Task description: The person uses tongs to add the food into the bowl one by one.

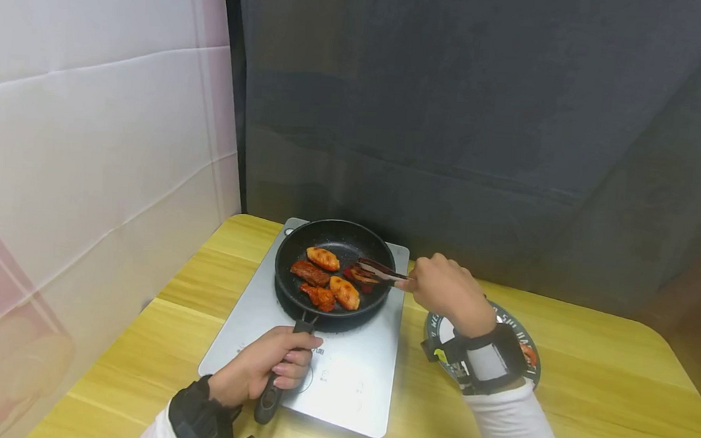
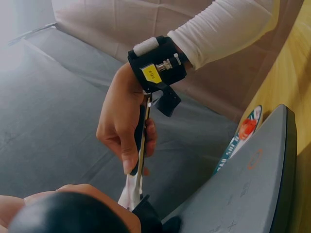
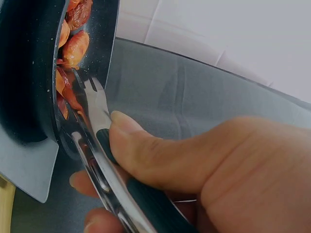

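Note:
A black frying pan [image 1: 349, 232] stands on the induction cooker, and my left hand [image 1: 282, 363] grips its handle [image 1: 268, 398]. Browned chicken wings [image 1: 323, 258] and dark red pieces of meat [image 1: 310, 273] lie in the pan. My right hand [image 1: 449, 290] holds metal tongs [image 3: 109, 167] with dark grips, thumb on one arm and fingers round the other. The tips of the tongs reach into the pan's right side, at reddish strips of food [image 3: 68, 90]. Whether the tips pinch a strip, I cannot tell. In the left wrist view, the pan's contents are hidden.
The silver induction cooker [image 1: 363, 383] sits on a wooden table [image 1: 607, 393]. Right of it, partly under my right wrist, is a lettered plate [image 1: 511, 316] with orange-red food [image 1: 527, 354]. A dark curtain [image 1: 455, 118] hangs behind, a pale one [image 1: 99, 140] on the left.

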`<state>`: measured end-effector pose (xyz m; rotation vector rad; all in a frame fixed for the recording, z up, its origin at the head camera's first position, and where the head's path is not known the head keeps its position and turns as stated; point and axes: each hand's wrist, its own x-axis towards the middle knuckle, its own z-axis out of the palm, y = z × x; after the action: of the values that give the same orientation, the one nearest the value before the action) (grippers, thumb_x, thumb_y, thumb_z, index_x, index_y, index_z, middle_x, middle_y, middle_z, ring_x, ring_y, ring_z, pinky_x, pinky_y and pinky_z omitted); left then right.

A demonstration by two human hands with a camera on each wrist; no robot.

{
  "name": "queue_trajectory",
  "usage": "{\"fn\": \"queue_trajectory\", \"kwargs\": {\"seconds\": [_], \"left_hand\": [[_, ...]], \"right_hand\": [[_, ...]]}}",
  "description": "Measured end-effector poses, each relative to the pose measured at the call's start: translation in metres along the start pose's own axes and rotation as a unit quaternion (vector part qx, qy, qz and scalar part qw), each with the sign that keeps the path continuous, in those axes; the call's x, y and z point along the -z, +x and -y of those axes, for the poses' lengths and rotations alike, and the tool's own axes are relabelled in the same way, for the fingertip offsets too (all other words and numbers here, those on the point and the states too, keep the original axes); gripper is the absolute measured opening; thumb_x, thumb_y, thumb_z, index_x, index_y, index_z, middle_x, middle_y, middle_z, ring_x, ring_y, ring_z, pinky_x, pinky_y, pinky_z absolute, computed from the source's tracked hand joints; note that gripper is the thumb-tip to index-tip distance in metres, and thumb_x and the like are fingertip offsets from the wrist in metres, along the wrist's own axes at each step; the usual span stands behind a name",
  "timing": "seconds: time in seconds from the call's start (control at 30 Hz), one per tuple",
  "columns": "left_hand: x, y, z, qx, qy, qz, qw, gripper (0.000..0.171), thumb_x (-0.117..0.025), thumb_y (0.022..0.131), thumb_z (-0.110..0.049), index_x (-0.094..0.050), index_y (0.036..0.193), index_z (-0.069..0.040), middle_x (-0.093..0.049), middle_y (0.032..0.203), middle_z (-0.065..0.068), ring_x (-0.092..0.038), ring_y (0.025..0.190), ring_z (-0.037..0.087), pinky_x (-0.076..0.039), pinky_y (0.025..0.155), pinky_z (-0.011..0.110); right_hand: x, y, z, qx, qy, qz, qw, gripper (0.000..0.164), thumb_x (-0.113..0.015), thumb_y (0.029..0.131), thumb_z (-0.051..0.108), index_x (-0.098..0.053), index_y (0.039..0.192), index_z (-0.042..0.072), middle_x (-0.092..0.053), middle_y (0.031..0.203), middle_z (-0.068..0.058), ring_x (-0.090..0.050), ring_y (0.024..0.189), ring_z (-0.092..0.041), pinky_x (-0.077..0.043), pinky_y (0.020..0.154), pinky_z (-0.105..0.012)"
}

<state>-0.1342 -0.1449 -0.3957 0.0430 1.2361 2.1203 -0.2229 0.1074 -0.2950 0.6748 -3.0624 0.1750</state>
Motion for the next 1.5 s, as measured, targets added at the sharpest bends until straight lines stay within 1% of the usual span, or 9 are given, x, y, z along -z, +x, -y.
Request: {"fn": "queue_trajectory", "kwargs": {"seconds": [0.33, 0.47, 0.6, 0.8, 0.93, 1.13, 1.23, 1.4, 1.5], "left_hand": [[0.000, 0.001, 0.000, -0.002, 0.001, -0.003, 1.0000, 0.030, -0.053, 0.085, -0.015, -0.031, 0.065, -0.013, -0.025, 0.049, -0.010, -0.027, 0.033, -0.002, -0.019, 0.030, 0.015], [0.001, 0.001, 0.001, -0.002, -0.003, 0.001, 1.0000, 0.030, -0.051, 0.086, -0.014, -0.031, 0.064, -0.013, -0.026, 0.048, -0.010, -0.028, 0.033, -0.002, -0.019, 0.030, 0.015], [0.001, 0.002, 0.002, 0.003, -0.007, 0.006, 1.0000, 0.029, -0.050, 0.087, -0.014, -0.032, 0.064, -0.013, -0.027, 0.048, -0.010, -0.028, 0.033, -0.002, -0.020, 0.030, 0.015], [0.000, 0.001, 0.001, 0.001, -0.003, -0.002, 1.0000, 0.029, -0.051, 0.086, -0.015, -0.032, 0.065, -0.012, -0.026, 0.049, -0.010, -0.028, 0.033, -0.002, -0.020, 0.030, 0.015], [0.000, 0.001, 0.000, 0.001, -0.007, -0.001, 1.0000, 0.029, -0.051, 0.087, -0.015, -0.032, 0.065, -0.012, -0.026, 0.049, -0.010, -0.028, 0.033, -0.002, -0.020, 0.030, 0.015], [0.000, 0.000, 0.000, 0.005, -0.012, 0.008, 0.9999, 0.030, -0.049, 0.087, -0.015, -0.031, 0.064, -0.013, -0.026, 0.049, -0.009, -0.028, 0.032, -0.001, -0.020, 0.030, 0.015], [0.000, 0.000, 0.000, 0.004, -0.014, 0.010, 0.9998, 0.030, -0.050, 0.087, -0.015, -0.031, 0.064, -0.013, -0.026, 0.049, -0.009, -0.028, 0.033, -0.002, -0.020, 0.030, 0.015], [0.000, -0.001, 0.000, 0.005, -0.028, 0.015, 0.9995, 0.029, -0.049, 0.088, -0.015, -0.031, 0.066, -0.012, -0.027, 0.050, -0.009, -0.028, 0.033, -0.001, -0.021, 0.030, 0.014], [-0.001, 0.000, -0.001, 0.004, -0.023, 0.016, 0.9996, 0.029, -0.049, 0.088, -0.015, -0.031, 0.065, -0.013, -0.027, 0.049, -0.009, -0.028, 0.033, -0.001, -0.021, 0.030, 0.014]], "right_hand": [[0.007, -0.007, 0.000, -0.025, -0.018, -0.004, 1.000, 0.039, -0.058, 0.083, 0.042, -0.052, 0.056, 0.014, -0.037, 0.051, 0.001, -0.038, 0.043, -0.016, -0.029, 0.036, -0.027], [0.009, -0.013, -0.002, -0.033, -0.018, -0.018, 0.999, 0.040, -0.054, 0.084, 0.046, -0.065, 0.081, 0.008, -0.045, 0.059, -0.004, -0.043, 0.048, -0.019, -0.032, 0.036, -0.029], [0.008, -0.023, -0.010, -0.025, -0.017, -0.044, 0.999, 0.050, -0.050, 0.086, 0.047, -0.060, 0.110, 0.004, -0.051, 0.065, -0.004, -0.047, 0.055, -0.020, -0.033, 0.038, -0.029], [0.003, -0.045, -0.028, 0.010, 0.036, -0.089, 0.995, 0.037, -0.050, 0.088, 0.043, -0.061, 0.092, 0.008, -0.044, 0.054, 0.003, -0.042, 0.049, -0.014, -0.032, 0.043, -0.027], [0.000, -0.058, -0.039, 0.013, 0.084, -0.096, 0.992, 0.034, -0.051, 0.087, 0.044, -0.061, 0.089, 0.012, -0.046, 0.057, 0.005, -0.042, 0.051, -0.012, -0.032, 0.044, -0.026], [-0.001, -0.081, -0.057, -0.022, 0.109, -0.104, 0.988, 0.046, -0.051, 0.086, 0.047, -0.058, 0.108, 0.007, -0.059, 0.078, -0.002, -0.050, 0.060, -0.015, -0.040, 0.052, -0.029], [-0.003, -0.092, -0.067, -0.046, 0.106, -0.111, 0.987, 0.050, -0.051, 0.086, 0.046, -0.056, 0.111, 0.003, -0.062, 0.086, -0.008, -0.053, 0.066, -0.017, -0.044, 0.060, -0.035], [-0.008, -0.108, -0.083, -0.081, 0.110, -0.126, 0.983, 0.050, -0.053, 0.085, 0.045, -0.055, 0.109, 0.001, -0.063, 0.082, -0.010, -0.053, 0.068, -0.021, -0.044, 0.060, -0.037], [-0.008, -0.117, -0.092, -0.103, 0.111, -0.125, 0.981, 0.052, -0.053, 0.085, 0.046, -0.053, 0.109, 0.001, -0.063, 0.084, -0.015, -0.057, 0.073, -0.029, -0.045, 0.061, -0.041]]}}
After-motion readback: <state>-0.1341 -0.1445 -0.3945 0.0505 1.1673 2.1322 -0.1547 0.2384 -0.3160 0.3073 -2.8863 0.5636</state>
